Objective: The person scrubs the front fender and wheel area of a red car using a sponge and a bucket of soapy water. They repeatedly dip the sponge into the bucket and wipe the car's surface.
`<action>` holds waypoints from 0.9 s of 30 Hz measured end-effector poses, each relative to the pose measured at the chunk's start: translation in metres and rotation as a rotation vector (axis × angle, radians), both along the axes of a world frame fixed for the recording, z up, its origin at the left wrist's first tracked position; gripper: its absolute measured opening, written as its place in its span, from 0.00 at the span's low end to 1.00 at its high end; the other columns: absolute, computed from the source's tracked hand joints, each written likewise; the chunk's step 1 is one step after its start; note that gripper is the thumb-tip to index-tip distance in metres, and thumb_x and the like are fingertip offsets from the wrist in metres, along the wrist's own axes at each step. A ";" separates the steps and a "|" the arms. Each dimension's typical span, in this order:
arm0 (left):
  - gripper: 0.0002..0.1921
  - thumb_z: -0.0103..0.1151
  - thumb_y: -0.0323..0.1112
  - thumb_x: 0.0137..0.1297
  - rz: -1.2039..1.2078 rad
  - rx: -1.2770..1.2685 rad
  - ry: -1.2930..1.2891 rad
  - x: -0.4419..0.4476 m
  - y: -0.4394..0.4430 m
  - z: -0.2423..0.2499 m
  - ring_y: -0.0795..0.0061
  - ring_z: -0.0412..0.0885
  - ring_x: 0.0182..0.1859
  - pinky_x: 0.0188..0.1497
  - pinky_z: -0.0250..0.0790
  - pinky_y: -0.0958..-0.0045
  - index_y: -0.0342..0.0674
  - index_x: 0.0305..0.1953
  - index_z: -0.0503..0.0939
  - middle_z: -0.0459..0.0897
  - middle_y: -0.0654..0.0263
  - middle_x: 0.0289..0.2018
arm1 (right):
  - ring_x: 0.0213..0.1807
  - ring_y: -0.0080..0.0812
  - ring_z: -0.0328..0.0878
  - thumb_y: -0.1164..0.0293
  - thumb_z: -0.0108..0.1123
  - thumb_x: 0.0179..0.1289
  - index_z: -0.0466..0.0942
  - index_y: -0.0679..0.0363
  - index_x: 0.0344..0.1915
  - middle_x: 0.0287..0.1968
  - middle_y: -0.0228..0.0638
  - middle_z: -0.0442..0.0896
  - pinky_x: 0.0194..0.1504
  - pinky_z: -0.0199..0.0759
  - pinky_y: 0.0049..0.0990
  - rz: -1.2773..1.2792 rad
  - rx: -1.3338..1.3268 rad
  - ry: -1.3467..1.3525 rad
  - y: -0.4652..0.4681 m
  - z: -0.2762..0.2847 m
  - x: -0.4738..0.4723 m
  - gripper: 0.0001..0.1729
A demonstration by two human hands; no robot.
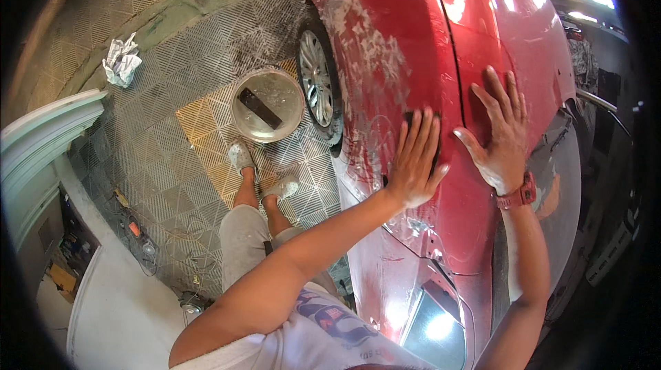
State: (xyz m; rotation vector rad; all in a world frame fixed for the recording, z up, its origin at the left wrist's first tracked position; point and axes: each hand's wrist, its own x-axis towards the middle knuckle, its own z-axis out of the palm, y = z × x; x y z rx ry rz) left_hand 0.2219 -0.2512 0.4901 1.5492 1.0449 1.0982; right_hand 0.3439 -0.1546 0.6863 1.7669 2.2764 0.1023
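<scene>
My left hand [415,158] lies flat, fingers extended, over a dark sanding block [438,150] on the red front fender [413,50] of a car. Most of the block is hidden under the palm and fingers. Scuffed, pale patches [382,55] and whitish smears mark the fender around and ahead of this hand. Across the panel seam, my right hand [501,132] rests with fingers spread on the red hood [521,50], holding nothing. A red watch [518,194] is on the right wrist. Whitish residue shows on both hands near the thumbs.
By the front wheel [316,78] stands a round tub [242,130] of liquid with a dark bar [260,107] in it. Crumpled paper [122,60] lies on the grated floor tiles [155,127]. Cords and an orange-ended tool [135,229] lie near white moulded furniture [124,308].
</scene>
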 end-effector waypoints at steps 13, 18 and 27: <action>0.36 0.35 0.45 0.91 0.255 0.007 0.046 -0.008 0.151 -0.061 0.44 0.42 0.92 0.92 0.31 0.40 0.36 0.90 0.48 0.47 0.50 0.91 | 0.93 0.52 0.48 0.42 0.75 0.68 0.80 0.50 0.74 0.90 0.30 0.62 0.88 0.44 0.64 0.025 0.043 0.090 -0.003 -0.006 0.006 0.41; 0.34 0.31 0.43 0.90 0.051 -0.027 0.032 -0.009 0.001 -0.043 0.46 0.40 0.93 0.91 0.27 0.38 0.40 0.91 0.48 0.46 0.54 0.92 | 0.93 0.52 0.47 0.42 0.76 0.68 0.80 0.51 0.74 0.90 0.30 0.62 0.88 0.43 0.65 -0.021 0.024 0.072 -0.014 -0.002 0.014 0.42; 0.35 0.32 0.47 0.92 0.280 -0.163 0.072 -0.027 0.170 -0.088 0.48 0.43 0.92 0.93 0.31 0.46 0.38 0.90 0.48 0.48 0.51 0.91 | 0.94 0.52 0.45 0.43 0.77 0.66 0.80 0.49 0.73 0.90 0.29 0.62 0.89 0.40 0.65 0.009 -0.001 0.082 0.002 -0.005 0.005 0.41</action>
